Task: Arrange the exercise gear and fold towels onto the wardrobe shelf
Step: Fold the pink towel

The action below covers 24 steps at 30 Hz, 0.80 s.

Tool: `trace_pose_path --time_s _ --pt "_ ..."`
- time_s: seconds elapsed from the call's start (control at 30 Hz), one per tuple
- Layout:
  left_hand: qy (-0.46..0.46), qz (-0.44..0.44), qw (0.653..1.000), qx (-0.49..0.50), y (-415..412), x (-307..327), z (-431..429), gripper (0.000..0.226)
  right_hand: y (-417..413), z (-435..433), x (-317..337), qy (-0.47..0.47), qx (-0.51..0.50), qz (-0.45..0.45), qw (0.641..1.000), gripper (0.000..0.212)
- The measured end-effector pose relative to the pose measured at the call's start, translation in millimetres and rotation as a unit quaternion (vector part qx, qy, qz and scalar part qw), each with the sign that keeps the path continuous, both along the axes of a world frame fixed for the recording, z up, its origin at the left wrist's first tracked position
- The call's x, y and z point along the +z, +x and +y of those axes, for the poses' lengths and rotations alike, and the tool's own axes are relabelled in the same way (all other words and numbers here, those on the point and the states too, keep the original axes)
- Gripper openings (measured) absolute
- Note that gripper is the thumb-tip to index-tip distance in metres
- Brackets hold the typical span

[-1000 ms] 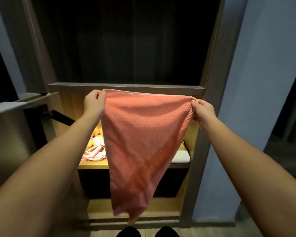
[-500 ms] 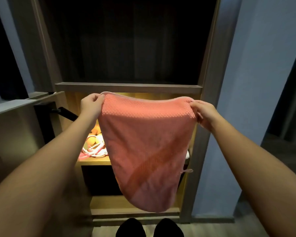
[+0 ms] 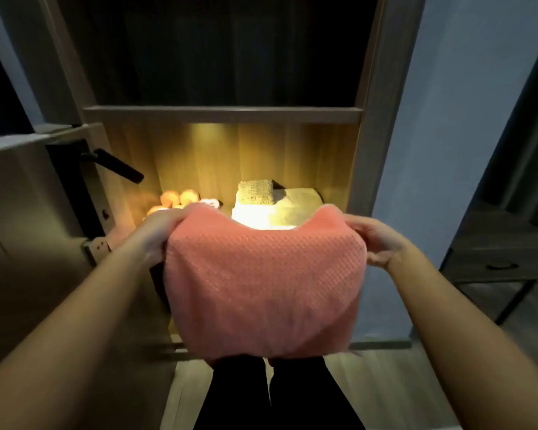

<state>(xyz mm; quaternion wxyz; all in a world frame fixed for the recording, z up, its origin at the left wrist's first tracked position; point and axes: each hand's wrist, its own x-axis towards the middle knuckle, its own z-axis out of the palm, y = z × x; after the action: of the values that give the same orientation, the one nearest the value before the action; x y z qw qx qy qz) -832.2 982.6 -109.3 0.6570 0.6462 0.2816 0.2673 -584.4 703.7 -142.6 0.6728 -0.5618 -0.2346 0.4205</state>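
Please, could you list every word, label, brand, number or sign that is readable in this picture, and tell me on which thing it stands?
None: no text can be read anywhere in this view.
The pink towel shows only its woven pattern, with no tag in view.
The folded towels, the shelf edge and the door handle show no words, labels or numbers.

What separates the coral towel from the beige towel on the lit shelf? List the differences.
Colour: the coral towel is pinkish orange; the beige towel is pale tan.
Support: the coral towel hangs midair, gripped at its upper corners by the left hand and right hand; the beige towel rests on a cream towel.
Shape: the coral towel drapes loosely; the beige towel is folded into a compact block.
Both show a waffle-like weave.
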Motion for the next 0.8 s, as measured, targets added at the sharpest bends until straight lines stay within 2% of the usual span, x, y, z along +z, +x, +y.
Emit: trace_pose_path --time_s 0.1,0.2,0.33,0.43,0.5,0.6,0.7,0.8 --pt "-0.004 0.062 0.997 0.050 7.9 -69.0 2.2 0.018 -10.1 12.7 -68.0 -0.144 -0.104 0.033 0.984 0.012" --pt "-0.004 0.176 0.979 0.101 11.1 -141.3 -3.1 0.021 -32.0 19.7 -136.2 -0.251 -0.166 0.046 0.952 0.011" --pt "0.010 0.303 0.947 0.102 9.6 -218.9 -23.2 0.021 -62.9 25.1 -202.7 -0.356 -0.189 -0.021 0.915 0.014" --pt "-0.012 0.345 0.935 0.087 7.6 -256.4 -39.5 0.021 -84.3 28.2 -232.8 -0.361 -0.178 -0.070 0.912 0.019" --pt "0.020 0.404 0.914 0.039 8.9 -275.1 -44.8 0.029 -90.1 30.0 -242.9 -0.387 -0.146 -0.131 0.901 0.027" --pt "0.058 0.460 0.886 0.020 10.5 -289.3 -49.8 0.042 -90.5 34.5 -251.5 -0.426 -0.106 -0.215 0.873 0.032" --pt "0.128 0.477 0.870 0.007 8.9 -294.9 -51.4 0.035 -90.5 36.6 -253.1 -0.474 -0.091 -0.296 0.824 0.029" --pt "0.178 0.469 0.865 -0.036 1.5 -293.6 -48.8 0.029 -92.1 34.2 -250.2 -0.473 -0.082 -0.330 0.813 0.019"
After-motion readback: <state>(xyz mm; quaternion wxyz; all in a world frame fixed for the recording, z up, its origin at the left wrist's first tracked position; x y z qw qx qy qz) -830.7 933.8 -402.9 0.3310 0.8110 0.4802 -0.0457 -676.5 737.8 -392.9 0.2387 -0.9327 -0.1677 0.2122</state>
